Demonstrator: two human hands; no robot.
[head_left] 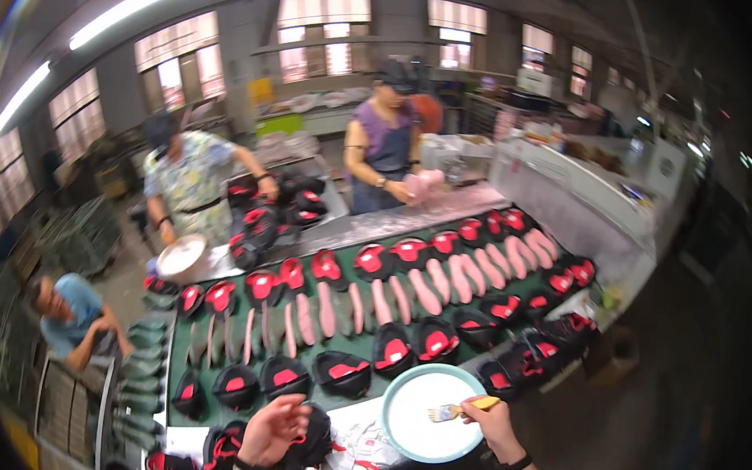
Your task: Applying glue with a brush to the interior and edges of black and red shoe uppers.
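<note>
My right hand (497, 427) is closed around the yellow handle of a flat paintbrush (455, 412). The bristles hang over a pale blue basin (389, 429) holding a white liquid; I cannot tell whether they touch it. My left hand (272, 428) is raised above the near table edge, fingers loosely curled and apart, with nothing seen in it. Just beneath and beside it lie black shoe uppers (314, 442) with red parts. Further black and red uppers (341, 374) stand in rows on a green belt (204, 398), on both sides of a row of pink and greyish soles (424, 292).
Across the belt, one person reaches toward a heap of black and red uppers (262, 226) and a white tub (182, 258). Another holds pink pieces (424, 186). A third sits at the left beside a metal rack (71, 405). A pale machine housing (586, 199) rises at the belt's right end.
</note>
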